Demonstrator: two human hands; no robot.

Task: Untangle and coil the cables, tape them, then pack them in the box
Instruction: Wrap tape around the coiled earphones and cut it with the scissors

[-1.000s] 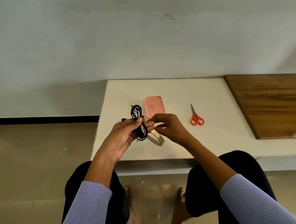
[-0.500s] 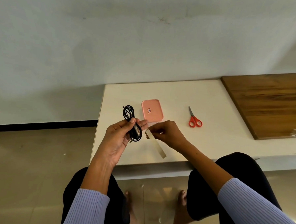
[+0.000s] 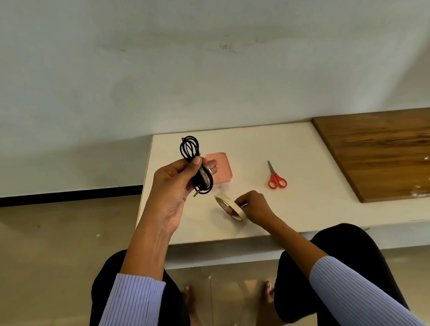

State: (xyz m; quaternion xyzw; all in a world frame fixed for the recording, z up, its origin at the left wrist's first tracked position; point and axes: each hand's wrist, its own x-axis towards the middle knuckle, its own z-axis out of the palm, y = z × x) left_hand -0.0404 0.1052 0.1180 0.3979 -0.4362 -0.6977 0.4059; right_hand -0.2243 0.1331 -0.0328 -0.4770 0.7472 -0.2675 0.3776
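My left hand (image 3: 176, 185) grips a coiled black cable (image 3: 192, 151) and holds it up above the white table's left part; a metal jack plug hangs out below the fingers. Low over the table, my right hand (image 3: 255, 207) holds a cream roll of tape (image 3: 231, 208) with fingers through its hole. A pink box (image 3: 222, 167) with its lid on lies on the table just behind the cable, partly hidden by my left fingers.
Red-handled scissors (image 3: 276, 178) lie on the white table (image 3: 308, 162) to the right of the box. A brown wooden board (image 3: 389, 152) covers the table's right end. My knees and feet are below the table's front edge.
My right hand has dropped away from the cable and down to the table with the tape roll. My left hand has lifted the coil higher.
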